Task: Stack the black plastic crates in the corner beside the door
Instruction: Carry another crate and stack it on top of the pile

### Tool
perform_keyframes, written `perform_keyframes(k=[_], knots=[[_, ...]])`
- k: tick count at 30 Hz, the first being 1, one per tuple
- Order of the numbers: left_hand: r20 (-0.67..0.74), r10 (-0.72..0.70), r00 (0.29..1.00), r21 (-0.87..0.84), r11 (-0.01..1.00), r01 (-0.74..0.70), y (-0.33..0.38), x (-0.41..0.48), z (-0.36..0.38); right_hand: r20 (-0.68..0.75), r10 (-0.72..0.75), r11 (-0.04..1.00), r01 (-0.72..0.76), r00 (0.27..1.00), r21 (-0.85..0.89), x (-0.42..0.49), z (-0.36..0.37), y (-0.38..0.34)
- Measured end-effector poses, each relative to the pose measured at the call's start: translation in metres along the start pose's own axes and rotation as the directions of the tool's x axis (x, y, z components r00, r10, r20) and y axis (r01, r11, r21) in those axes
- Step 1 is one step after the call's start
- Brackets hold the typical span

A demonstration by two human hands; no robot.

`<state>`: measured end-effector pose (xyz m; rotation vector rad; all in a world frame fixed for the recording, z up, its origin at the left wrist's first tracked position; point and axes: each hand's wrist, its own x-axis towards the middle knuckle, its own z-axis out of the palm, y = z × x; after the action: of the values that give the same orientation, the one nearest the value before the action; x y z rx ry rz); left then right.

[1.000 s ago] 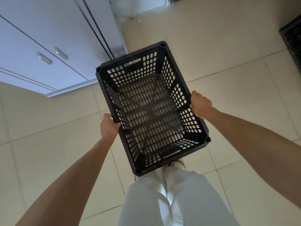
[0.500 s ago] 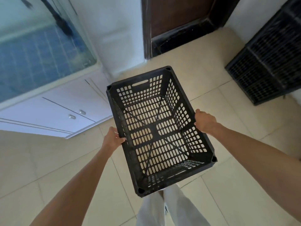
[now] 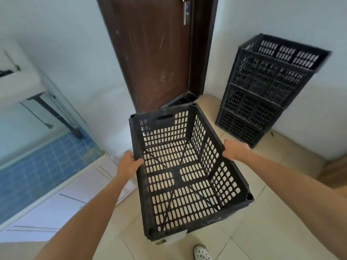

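Note:
I carry an empty black plastic crate (image 3: 180, 177) with slotted walls, held level above the floor in front of me. My left hand (image 3: 127, 163) grips the rim of its left long side. On the right long side, my right hand (image 3: 234, 150) grips the rim. A stack of black crates (image 3: 262, 87) stands against the wall in the corner to the right of the brown door (image 3: 155, 53). The carried crate is apart from that stack, to its lower left.
A glass tank (image 3: 37, 137) with a blue tiled bottom sits on a white cabinet (image 3: 62, 203) at the left. Beige floor tiles (image 3: 272, 231) spread below. My white shoe (image 3: 201, 253) shows at the bottom edge.
The view has swung up from the floor to the door and corner. The stack of crates has come fully into sight. Both hands keep the same hold on the crate.

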<state>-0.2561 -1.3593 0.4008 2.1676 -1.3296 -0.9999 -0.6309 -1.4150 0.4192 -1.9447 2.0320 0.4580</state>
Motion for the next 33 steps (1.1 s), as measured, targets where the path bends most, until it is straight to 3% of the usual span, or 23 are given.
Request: perform_keyframes(k=[8,14,22,28,33], knots=[[-0.042,0.242,0.969,0.074,0.968,-0.239,0.125,-0.012,0.004,-0.024,0.142,0.981,-0.138,0.990,0.138,-0.060,-0.065,0.094],[-0.027,0.330,0.943,0.059,0.943,-0.328,0.211,-0.041,0.047,-0.071,0.223,0.948,-0.200,0.972,0.246,-0.100,-0.088,0.174],[0.005,0.457,0.890,0.049,0.888,-0.456,0.347,-0.065,0.114,-0.157,0.271,0.878,-0.178,0.950,0.444,-0.111,-0.117,0.310],[-0.048,0.520,0.853,0.001,0.854,-0.521,0.430,-0.076,0.170,-0.270,0.323,0.884,-0.188,0.907,0.427,-0.102,-0.150,0.401],[-0.120,0.558,0.821,-0.076,0.819,-0.568,0.490,-0.080,0.207,-0.332,0.427,0.870,-0.281,0.841,0.406,-0.089,-0.165,0.459]])
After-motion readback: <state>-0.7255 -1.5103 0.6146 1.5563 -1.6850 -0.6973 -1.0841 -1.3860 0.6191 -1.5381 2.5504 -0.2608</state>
